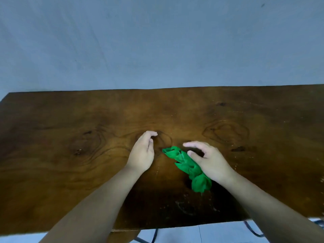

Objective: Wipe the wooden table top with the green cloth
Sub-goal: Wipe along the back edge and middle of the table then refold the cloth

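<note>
Green cloth [185, 161] lies bunched at the table's [70, 172] middle; right hand [212, 163] spread loosely over it, gripping nothing, left hand [142, 153] open, empty; best flatten it first, then press and sweep

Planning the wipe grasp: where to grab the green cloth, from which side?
Grip the green cloth at its bunched middle, from above, right side, under the open right hand. It lies crumpled in a diagonal ridge on the table; fingers can close across it.

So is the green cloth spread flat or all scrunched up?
Scrunched up. The green cloth lies bunched in a lumpy strip on the wooden table, partly under the right hand.
</note>
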